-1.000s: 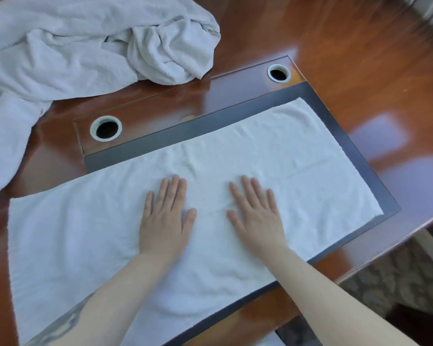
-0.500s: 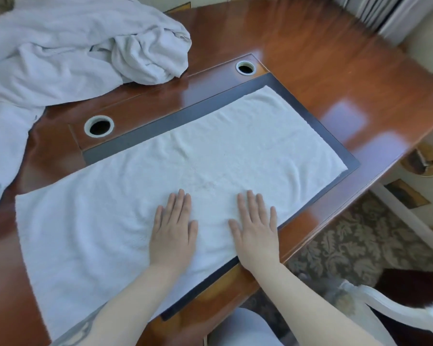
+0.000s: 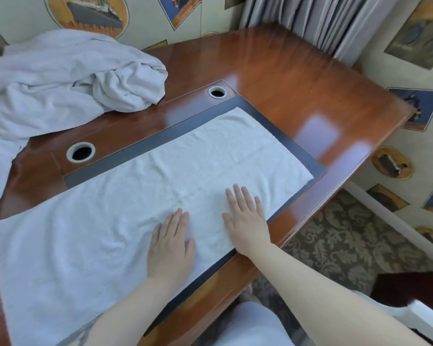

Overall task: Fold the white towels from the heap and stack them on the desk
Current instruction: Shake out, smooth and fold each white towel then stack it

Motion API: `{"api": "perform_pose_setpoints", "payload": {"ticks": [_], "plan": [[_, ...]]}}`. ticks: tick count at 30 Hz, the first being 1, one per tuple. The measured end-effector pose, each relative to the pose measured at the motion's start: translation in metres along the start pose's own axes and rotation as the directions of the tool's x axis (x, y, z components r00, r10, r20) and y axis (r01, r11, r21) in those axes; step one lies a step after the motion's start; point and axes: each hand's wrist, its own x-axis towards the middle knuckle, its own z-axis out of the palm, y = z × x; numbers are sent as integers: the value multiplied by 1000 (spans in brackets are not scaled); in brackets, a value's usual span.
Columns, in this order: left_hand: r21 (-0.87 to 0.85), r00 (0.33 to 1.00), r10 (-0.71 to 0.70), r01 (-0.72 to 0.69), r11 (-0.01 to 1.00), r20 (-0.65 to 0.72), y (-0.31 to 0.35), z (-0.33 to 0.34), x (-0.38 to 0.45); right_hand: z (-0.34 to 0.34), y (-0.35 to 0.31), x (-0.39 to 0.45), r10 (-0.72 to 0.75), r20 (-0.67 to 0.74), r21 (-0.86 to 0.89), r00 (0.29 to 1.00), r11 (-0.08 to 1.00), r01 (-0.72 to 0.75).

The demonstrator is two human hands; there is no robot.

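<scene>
Towel: one white towel [image 3: 145, 208] lay spread flat along the near edge of the desk [image 3: 298, 96], over the dark inlaid pad [image 3: 308, 156]; its left end ran past the pad onto the wood toward the near left corner.
Left hand: left hand [image 3: 171, 242] rested palm down on the towel near the near edge, fingers [image 3: 178, 218] straight and close together, holding nothing.
Right hand: right hand [image 3: 245, 221] lay palm down just beside the left, on the towel's near border by the pad's edge; fingers [image 3: 243, 198] straight, slightly spread, holding nothing.
Heap: heap [image 3: 68, 81] of crumpled white towels sat at the far left corner of the desk, well apart from the spread towel, part of it trailing down the left edge.
Other items: two round cable holes [image 3: 80, 151] in the wood strip behind the pad.
Stack: no folded stack was visible anywhere on the desk.
Step in hand (judgement): smoothing the spread towel before or between folds; whether it was already doubled I could not tell.
Progress (judgement): early. Left to do: finish folding this towel, then fold the heap and stack everything.
</scene>
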Motion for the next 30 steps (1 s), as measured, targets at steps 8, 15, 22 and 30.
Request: {"api": "perform_pose_setpoints", "payload": {"ticks": [8, 15, 22, 30], "plan": [[102, 996, -37, 29, 994, 81, 63, 26, 97, -11, 103, 53, 104, 9, 16, 995, 994, -104], [37, 999, 1, 0, 999, -33, 117, 27, 152, -31, 153, 82, 66, -61, 32, 996, 997, -64], [227, 947, 162, -229, 947, 279, 158, 18, 326, -50, 208, 90, 165, -18, 16, 986, 986, -165], [504, 905, 360, -425, 752, 225, 160, -28, 422, -79, 226, 102, 382, -4, 467, 924, 818, -336]]}}
